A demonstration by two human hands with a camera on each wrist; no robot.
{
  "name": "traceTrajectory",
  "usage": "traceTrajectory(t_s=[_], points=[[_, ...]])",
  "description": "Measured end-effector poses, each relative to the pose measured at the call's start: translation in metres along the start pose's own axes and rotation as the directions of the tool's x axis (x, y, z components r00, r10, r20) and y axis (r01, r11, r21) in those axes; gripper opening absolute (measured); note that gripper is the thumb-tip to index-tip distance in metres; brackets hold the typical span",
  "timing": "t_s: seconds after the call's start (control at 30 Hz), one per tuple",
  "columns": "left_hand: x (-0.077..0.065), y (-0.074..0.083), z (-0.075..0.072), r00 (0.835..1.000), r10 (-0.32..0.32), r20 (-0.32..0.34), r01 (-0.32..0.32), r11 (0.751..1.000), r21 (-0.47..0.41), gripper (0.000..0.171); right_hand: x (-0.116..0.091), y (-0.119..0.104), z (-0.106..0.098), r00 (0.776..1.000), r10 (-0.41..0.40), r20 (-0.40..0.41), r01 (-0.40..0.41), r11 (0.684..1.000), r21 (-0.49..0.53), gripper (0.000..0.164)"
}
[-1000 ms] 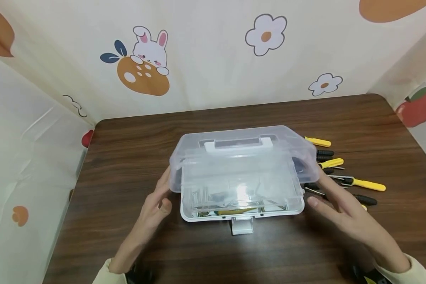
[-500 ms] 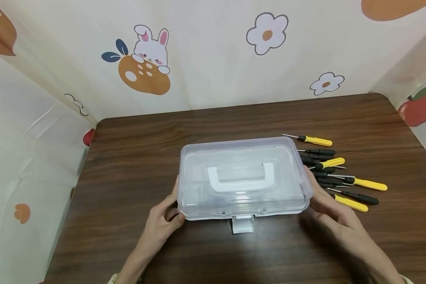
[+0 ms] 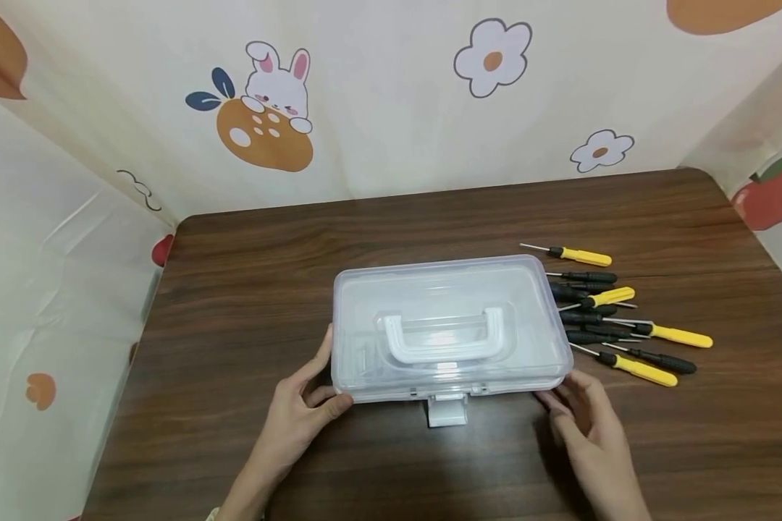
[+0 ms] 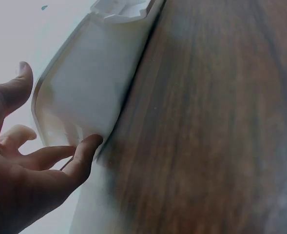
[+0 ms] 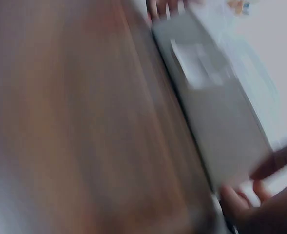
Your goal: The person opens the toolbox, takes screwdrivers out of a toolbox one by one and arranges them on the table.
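A translucent white plastic toolbox (image 3: 365, 304) sits on the table with its lid down. Its white carry handle (image 3: 446, 351) lies toward the front, and the front latch (image 3: 447, 411) sticks out unfastened. My left hand (image 3: 289, 416) holds the front left corner, thumb on the front face and fingers along the side. In the left wrist view, a fingertip (image 4: 97, 140) meets the lower front corner of the toolbox (image 4: 85, 83). My right hand (image 3: 589, 427) is at the front right corner, fingers loosely bent, fingertips right at the lower edge. The right wrist view is blurred.
Several screwdrivers with black or yellow handles lie in a loose pile right of the toolbox, among them a yellow-handled screwdriver (image 3: 645, 370) close to my right hand. A patterned curtain (image 3: 391, 108) borders the dark wooden table (image 3: 247, 289) at the back and sides.
The lid has come down from raised to flat over the toolbox, and its handle has tipped forward. My left hand has moved to the front corner; my right hand has slid from the side toward the front.
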State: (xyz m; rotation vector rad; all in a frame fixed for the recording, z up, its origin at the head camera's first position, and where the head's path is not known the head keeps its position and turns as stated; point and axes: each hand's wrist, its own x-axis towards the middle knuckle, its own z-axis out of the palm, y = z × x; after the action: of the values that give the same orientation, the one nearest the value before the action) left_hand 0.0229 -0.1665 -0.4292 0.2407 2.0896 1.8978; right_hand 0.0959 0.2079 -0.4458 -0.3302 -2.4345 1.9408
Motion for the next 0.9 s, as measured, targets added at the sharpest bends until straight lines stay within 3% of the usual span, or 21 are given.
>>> traceTrajectory(t_s=[0.1,0.17,0.23,0.3,0.37,0.47,0.57,0.63,0.7,0.77,0.9], points=[[0.0,0.001,0.001,1.0,-0.01,0.002,0.01,1.0,-0.002,0.09,-0.005,-0.002,0.013,0.984,0.135,-0.115,-0.131,0.991,0.04,0.043],[0.001,0.001,0.001,1.0,-0.012,0.001,0.012,1.0,-0.001,0.09,-0.007,-0.006,0.018,0.98,0.172,-0.102,-0.178,0.983,-0.05,0.038],[0.001,0.001,0.002,1.0,-0.017,0.002,0.017,1.0,0.001,0.091,-0.01,-0.01,0.022,0.984,0.177,-0.026,-0.179,0.976,-0.12,0.038],[0.001,0.001,0.002,1.0,-0.022,0.0,0.022,1.0,0.003,0.091,-0.012,-0.012,0.026,0.979,0.153,0.137,-0.136,0.983,-0.121,0.04],[0.001,0.001,0.002,1.0,-0.029,-0.004,0.029,1.0,0.002,0.091,-0.012,-0.012,0.032,0.937,0.107,0.331,-0.103,0.994,-0.029,0.045],[0.001,0.001,0.002,1.0,-0.03,-0.001,0.03,1.0,0.003,0.091,-0.01,-0.01,0.04,0.823,0.058,0.565,-0.172,0.973,0.152,0.06],[0.002,0.001,0.003,1.0,-0.025,0.006,0.025,1.0,0.004,0.09,-0.008,-0.012,0.045,0.732,0.036,0.68,-0.324,0.897,0.301,0.063],[0.002,0.001,0.003,1.0,-0.023,0.004,0.023,1.0,0.004,0.09,-0.007,-0.015,0.048,0.697,0.01,0.717,-0.415,0.821,0.392,0.058],[0.001,0.001,0.002,1.0,-0.021,-0.001,0.021,1.0,0.004,0.089,-0.006,-0.02,0.049,0.681,-0.015,0.732,-0.482,0.743,0.464,0.047],[0.001,0.001,0.001,1.0,-0.015,0.0,0.015,1.0,0.003,0.09,-0.004,-0.027,0.051,0.676,-0.008,0.737,-0.529,0.691,0.493,0.037],[0.0,0.001,0.0,1.0,-0.014,0.001,0.014,1.0,0.004,0.09,0.004,-0.048,0.056,0.66,0.127,0.74,-0.603,0.677,0.421,0.03]])
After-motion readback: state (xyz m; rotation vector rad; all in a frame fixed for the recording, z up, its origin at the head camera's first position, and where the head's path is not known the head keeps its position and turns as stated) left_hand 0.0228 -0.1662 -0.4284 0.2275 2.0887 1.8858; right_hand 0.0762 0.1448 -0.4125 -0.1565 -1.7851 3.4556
